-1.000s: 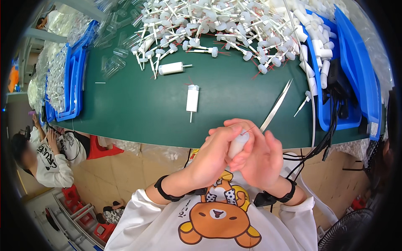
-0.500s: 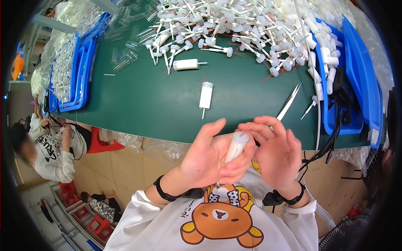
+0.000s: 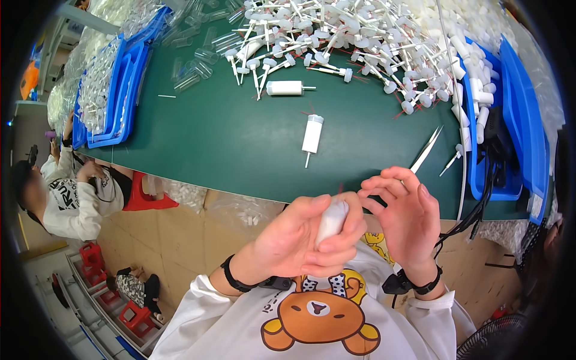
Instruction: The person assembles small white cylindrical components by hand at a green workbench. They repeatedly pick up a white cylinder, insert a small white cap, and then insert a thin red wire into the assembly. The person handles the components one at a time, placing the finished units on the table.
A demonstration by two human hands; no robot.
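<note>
Runs in dark letters (image 3: pixel 68 198) across a co-worker's sweatshirt (image 3: pixel 81 219), far left of the left hand (image 3: pixel 309 237); stands in small characters (image 3: pixel 268 305) on the wearer's top (image 3: pixel 222 327), below that hand. Stays illegible on a pale label (image 3: pixel 536 205), right of the right hand (image 3: pixel 408 219).

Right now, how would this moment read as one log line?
left hand: holding white cylinder | right hand: open, nothing visible held | tweezers: on green table | pile of white parts: far side

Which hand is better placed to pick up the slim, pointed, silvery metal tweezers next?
Right, I'd judge: the right hand is open, looks empty and is nearer the tweezers; the left hand holds a white, plastic-looking cylinder.
</note>
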